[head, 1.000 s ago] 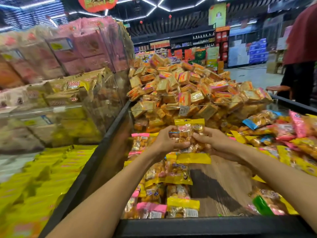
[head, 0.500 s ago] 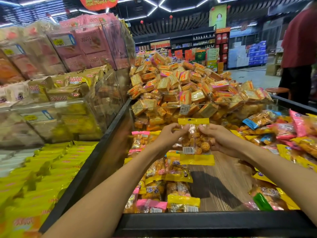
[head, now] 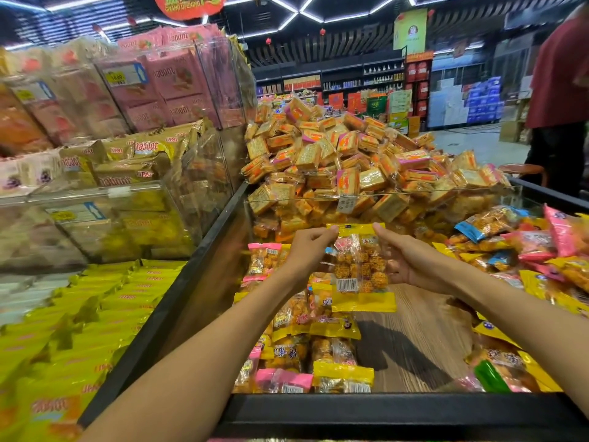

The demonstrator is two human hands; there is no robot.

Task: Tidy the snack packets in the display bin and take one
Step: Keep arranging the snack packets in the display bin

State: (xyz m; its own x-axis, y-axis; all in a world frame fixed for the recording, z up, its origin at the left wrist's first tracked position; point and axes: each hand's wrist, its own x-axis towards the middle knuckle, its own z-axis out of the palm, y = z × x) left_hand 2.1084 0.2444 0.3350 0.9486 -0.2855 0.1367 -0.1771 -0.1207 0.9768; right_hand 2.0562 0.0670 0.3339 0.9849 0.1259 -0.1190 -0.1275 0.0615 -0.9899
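Head view: both hands hold one yellow-edged snack packet point(head: 360, 266) above the display bin point(head: 382, 406); left hand point(head: 307, 250) pinches its top corner, right hand point(head: 411, 261) grips its side.

A clear snack packet point(head: 360, 266) with yellow top and bottom bands and round orange pieces stands upright at frame centre, barcode showing, above the display bin point(head: 382, 406). More packets point(head: 318, 346) lie in overlapping rows at the bin's lower left.
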